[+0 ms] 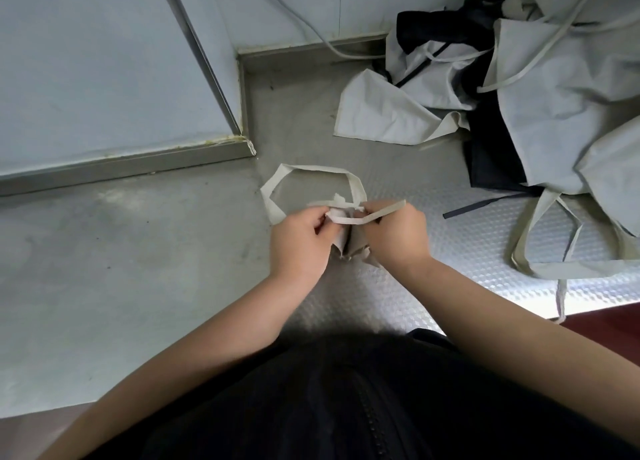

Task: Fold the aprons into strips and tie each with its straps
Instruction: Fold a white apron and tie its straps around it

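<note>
A beige apron folded into a narrow strip (346, 241) stands between my two hands at the middle of the steel counter. My left hand (301, 240) grips its left side and pinches a beige strap. My right hand (394, 233) grips the right side and holds a strap end (388, 210) that runs across the top of the bundle. A loose strap loop (311, 172) curves away behind the bundle onto the counter. Most of the bundle is hidden by my fingers.
A heap of unfolded beige aprons (554, 106) and a dark one (491, 155) lies at the back right, straps trailing toward the counter's front edge (588, 297). A raised steel ledge (121, 165) and wall panels close off the left and back. A grey cable (311, 27) hangs by the wall.
</note>
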A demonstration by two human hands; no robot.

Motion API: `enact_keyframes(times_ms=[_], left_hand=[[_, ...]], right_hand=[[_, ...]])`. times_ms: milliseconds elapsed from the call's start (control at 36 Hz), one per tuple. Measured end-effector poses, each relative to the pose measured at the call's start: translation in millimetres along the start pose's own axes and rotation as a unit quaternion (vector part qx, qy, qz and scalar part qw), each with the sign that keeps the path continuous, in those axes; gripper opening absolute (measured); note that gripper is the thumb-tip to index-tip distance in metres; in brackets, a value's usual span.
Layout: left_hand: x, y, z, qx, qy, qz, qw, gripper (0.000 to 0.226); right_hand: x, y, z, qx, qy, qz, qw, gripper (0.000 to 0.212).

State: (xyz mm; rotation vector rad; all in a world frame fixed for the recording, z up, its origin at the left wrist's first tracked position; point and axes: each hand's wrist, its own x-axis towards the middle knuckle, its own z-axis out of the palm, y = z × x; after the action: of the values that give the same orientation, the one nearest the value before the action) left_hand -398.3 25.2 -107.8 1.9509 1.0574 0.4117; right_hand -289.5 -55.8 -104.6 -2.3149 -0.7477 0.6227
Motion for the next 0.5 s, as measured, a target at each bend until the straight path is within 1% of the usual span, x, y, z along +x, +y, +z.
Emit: enact_keyframes(times_ms=[56, 111, 167, 194, 250, 306, 417, 500], left_hand=[[-1.8, -0.7, 0.6, 0.027, 0.023, 0.023, 0.999, 0.023], [-2.1, -4.3, 0.9, 0.041, 0.046, 0.039, 0.997, 0.021], [-2.1, -8.2, 0.9, 0.054, 0.051, 0.053, 0.996, 0.019], [-2.4, -10.8, 0.9, 0.067, 0.053, 0.068, 0.994, 0.022], [-2.9, -15.9, 0.3, 0.091, 0.060, 0.122, 0.986, 0.030], [-4.6, -22.1, 1.1, 0.084, 0.078, 0.173, 0.978, 0.028], [-6.8, -30.8, 5.6, 0.068, 0.112, 0.216, 0.968, 0.023], [-7.4, -28.1, 5.8, 0.050, 0.110, 0.237, 0.964, 0.022]], right_hand=[[-6.0, -2.0, 2.7, 0.046, -0.033, -0.035, 0.998, 0.024], [-10.7, -1.4, 4.6, 0.107, -0.069, -0.053, 0.990, 0.027], [-12.7, -0.9, 4.8, 0.139, -0.084, -0.033, 0.986, 0.031], [-12.8, 0.0, 6.3, 0.146, -0.090, -0.022, 0.985, 0.031], [-11.5, 0.9, 9.3, 0.148, -0.100, -0.014, 0.984, 0.036], [-9.9, 2.9, 11.7, 0.134, -0.106, -0.024, 0.985, 0.037], [-11.0, 6.3, 10.5, 0.063, -0.110, -0.095, 0.987, 0.029], [-12.6, 6.5, 9.8, 0.080, -0.077, -0.122, 0.986, 0.022]])
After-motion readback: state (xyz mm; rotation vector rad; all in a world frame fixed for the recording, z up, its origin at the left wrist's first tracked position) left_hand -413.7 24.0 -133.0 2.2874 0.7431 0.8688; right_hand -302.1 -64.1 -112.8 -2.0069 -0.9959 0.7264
